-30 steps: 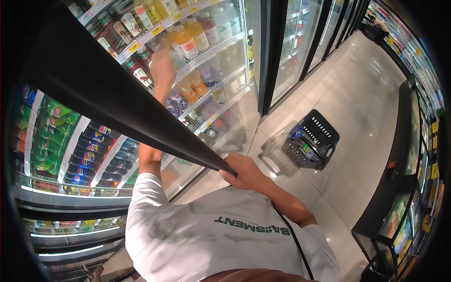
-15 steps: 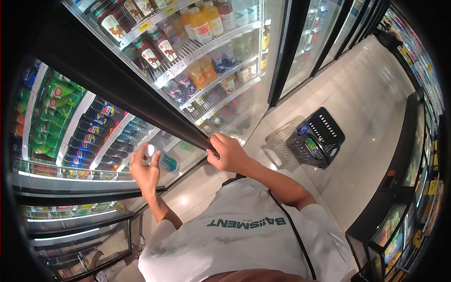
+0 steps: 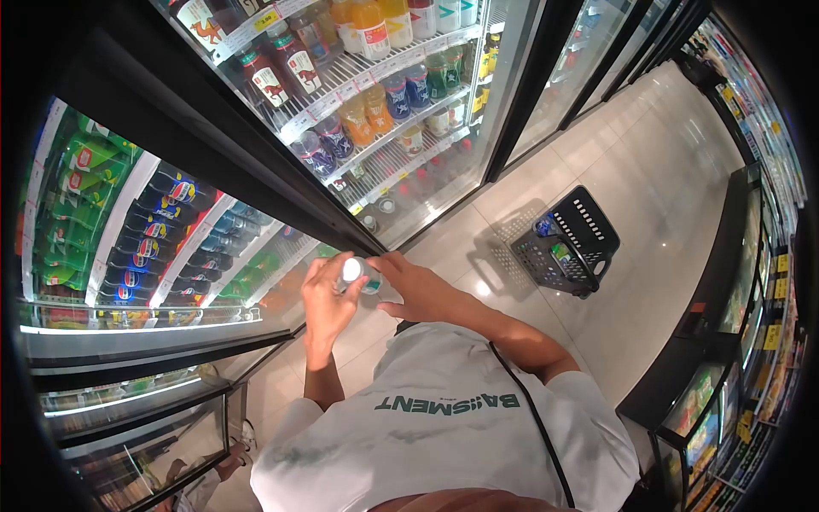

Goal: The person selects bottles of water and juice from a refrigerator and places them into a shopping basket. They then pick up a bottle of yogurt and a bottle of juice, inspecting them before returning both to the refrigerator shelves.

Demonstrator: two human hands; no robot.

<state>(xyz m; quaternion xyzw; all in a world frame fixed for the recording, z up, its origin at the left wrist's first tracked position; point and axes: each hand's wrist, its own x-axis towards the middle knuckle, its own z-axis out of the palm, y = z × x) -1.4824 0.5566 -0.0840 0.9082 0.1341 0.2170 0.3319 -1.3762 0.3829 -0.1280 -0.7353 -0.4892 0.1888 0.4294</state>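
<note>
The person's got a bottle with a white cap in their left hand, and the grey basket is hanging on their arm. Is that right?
Not quite. The basket isn't on an arm: the head view shows it on the floor. The white-capped bottle is in the left hand.

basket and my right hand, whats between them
Only bare tiled floor shows between your right hand and the basket in the head view, partly crossed by a patterned shadow.

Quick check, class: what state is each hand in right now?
Left hand: closed around a white-capped bottle.
Right hand: partly open beside the bottle; contact can't be told.
</note>
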